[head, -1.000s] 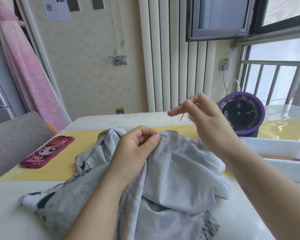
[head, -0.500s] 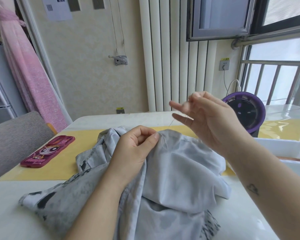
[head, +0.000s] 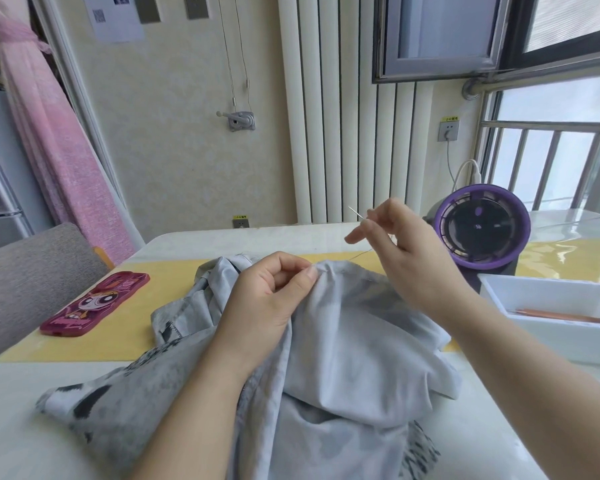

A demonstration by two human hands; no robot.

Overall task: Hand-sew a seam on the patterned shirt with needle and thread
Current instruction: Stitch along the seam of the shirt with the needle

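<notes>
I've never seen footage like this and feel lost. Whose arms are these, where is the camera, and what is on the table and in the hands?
There is no machine: a person is sewing by hand. The only camera sits on their head, looking forward and down, so both arms enter from the bottom. The left hand pinches the edge of a grey shirt lying on the table. The right hand, above it, holds a needle; a thin thread runs from there down to the shirt. Also on the table: a pink phone, a purple fan and a white tray with something brownish inside.
</notes>
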